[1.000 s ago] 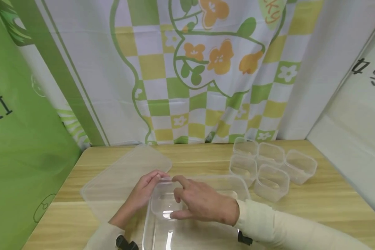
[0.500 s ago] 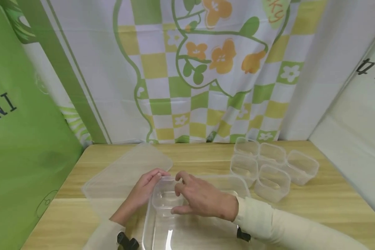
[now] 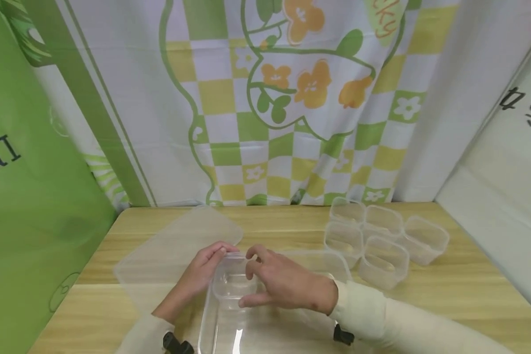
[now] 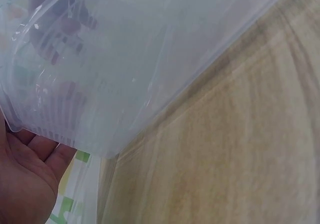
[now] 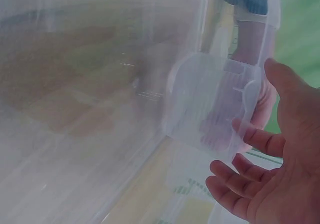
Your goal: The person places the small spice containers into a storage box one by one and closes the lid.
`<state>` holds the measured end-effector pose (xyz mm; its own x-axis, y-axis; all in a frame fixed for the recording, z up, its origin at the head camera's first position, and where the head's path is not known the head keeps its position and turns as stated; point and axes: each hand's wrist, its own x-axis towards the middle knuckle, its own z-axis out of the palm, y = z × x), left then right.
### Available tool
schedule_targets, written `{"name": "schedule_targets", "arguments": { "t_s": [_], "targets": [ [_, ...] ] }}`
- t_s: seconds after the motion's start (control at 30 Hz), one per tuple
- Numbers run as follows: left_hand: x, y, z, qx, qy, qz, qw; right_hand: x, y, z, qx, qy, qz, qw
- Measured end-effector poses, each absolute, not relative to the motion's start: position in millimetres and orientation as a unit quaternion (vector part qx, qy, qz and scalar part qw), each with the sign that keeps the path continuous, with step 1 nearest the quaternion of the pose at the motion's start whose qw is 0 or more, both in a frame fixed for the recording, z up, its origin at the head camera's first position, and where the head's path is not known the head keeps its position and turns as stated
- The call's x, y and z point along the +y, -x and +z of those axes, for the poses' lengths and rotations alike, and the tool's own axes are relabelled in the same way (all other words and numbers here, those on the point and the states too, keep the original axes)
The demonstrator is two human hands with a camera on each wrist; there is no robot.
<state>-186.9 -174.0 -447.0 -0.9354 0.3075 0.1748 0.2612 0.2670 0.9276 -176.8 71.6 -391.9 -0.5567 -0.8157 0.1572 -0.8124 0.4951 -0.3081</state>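
In the head view, a large clear plastic box [image 3: 336, 260] stands on the table in front of me. A small clear container [image 3: 234, 285] sits inside its far left corner. My left hand [image 3: 205, 263] grips the box's rim at that corner, with its fingers against the outer wall [image 4: 90, 119] in the left wrist view. My right hand [image 3: 285, 280] hovers over the box just right of the small container. Its fingers are spread and loosely bent, holding nothing. In the right wrist view the fingertips lie close to the small container [image 5: 210, 104]; whether they touch it I cannot tell.
Several small clear containers [image 3: 385, 260] are grouped at the table's back right. A flat translucent lid [image 3: 172, 250] lies on the left, partly behind my left forearm. A patterned curtain [image 3: 283, 162] hangs along the table's far edge, with a green cloth [image 3: 35, 221] at left.
My right hand's fingers have come away from the small container's rim and shifted slightly right. The small container looks a little shifted in its corner. My left hand keeps its place.
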Motion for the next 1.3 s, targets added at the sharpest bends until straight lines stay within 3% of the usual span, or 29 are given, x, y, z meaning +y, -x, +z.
{"name": "schedule_targets", "arguments": {
  "t_s": [0.17,0.5,0.73,0.97,1.3],
  "targets": [
    [-177,186,-447,0.796,-0.174,0.58,0.018,75,175,-385,0.868,0.457,-0.192,0.017],
    [-177,188,-449,0.794,-0.175,0.581,0.01,108,180,-360,0.848,0.467,-0.245,-0.058],
    [-177,187,-448,0.803,-0.157,0.574,0.007,128,185,-341,0.841,0.463,-0.269,-0.077],
    [-180,189,-446,0.805,-0.183,0.564,0.009,157,192,-337,0.857,0.43,-0.258,-0.121],
    [-176,190,-450,0.805,-0.188,0.563,0.007,213,194,-334,0.89,0.358,-0.254,-0.126]
  ]
}}
